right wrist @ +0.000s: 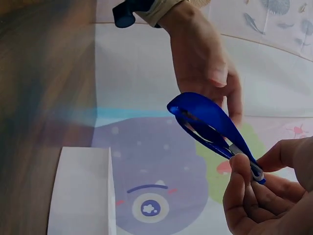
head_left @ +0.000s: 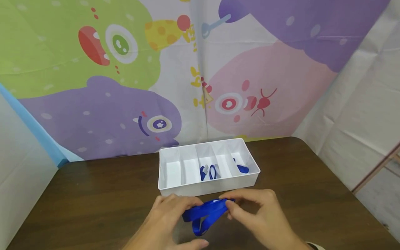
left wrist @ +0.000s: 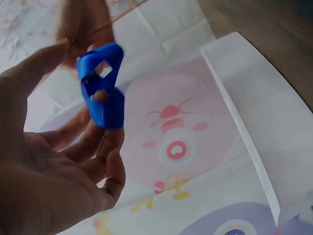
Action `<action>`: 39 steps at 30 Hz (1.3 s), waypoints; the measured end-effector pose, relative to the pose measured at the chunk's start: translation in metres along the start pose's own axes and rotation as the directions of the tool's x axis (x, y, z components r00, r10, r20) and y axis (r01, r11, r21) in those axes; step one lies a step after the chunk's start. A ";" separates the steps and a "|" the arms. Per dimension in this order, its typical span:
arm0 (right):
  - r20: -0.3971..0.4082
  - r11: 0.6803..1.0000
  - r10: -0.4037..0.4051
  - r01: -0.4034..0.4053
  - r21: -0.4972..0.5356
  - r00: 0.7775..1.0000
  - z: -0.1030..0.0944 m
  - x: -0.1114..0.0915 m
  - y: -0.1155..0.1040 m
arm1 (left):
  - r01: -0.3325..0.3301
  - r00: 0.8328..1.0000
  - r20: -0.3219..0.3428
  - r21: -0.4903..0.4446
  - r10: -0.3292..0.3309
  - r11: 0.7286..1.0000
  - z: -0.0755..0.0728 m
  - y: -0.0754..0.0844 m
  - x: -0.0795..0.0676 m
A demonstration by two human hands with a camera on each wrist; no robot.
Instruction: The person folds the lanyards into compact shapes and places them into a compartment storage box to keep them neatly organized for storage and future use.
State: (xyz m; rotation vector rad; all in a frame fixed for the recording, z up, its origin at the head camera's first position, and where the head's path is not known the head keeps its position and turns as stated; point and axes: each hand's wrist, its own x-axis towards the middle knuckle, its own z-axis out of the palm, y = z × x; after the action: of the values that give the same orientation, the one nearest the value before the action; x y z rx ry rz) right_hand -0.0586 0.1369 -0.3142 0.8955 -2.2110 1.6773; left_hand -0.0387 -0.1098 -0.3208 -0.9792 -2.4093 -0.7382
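A blue lanyard [head_left: 207, 209], folded into flat loops, is held up over the table just in front of the white tray. My right hand [head_left: 265, 217] pinches its right end between thumb and fingertips. In the right wrist view a small silvery piece shows on the lanyard [right wrist: 208, 108] close to that pinch. The fingers of my left hand [head_left: 165, 215] touch the loop's left end, and the left thumb stands well apart from it. Seen from the left wrist, the left fingers lie behind the lanyard [left wrist: 112, 113], loosely bent.
The white tray [head_left: 206, 188] has several compartments side by side. Its middle one holds small blue loops [head_left: 213, 172] with greyish parts, and the rightmost a blue strap piece [head_left: 242, 169]. A cartoon-printed curtain [head_left: 175, 86] hangs behind the dark wooden table [head_left: 109, 194].
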 end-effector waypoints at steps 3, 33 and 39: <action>0.010 1.000 -0.003 0.003 0.002 1.000 0.000 0.000 0.000 | -0.018 0.999 -0.031 0.113 0.021 0.993 0.010 0.003 0.000; 0.161 0.987 0.034 -0.058 0.148 0.986 -0.008 0.000 0.004 | -0.125 0.986 -0.101 0.048 0.129 0.991 0.013 -0.002 -0.002; 0.160 0.989 0.060 -0.080 0.128 0.985 -0.010 0.002 0.004 | -0.047 0.993 -0.108 0.014 0.048 0.999 0.012 0.005 -0.003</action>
State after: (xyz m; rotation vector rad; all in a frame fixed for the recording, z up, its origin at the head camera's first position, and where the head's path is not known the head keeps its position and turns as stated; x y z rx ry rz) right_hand -0.0639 0.1461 -0.3133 1.0250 -2.2755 1.8667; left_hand -0.0350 -0.1007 -0.3304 -0.9634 -2.2873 -0.7404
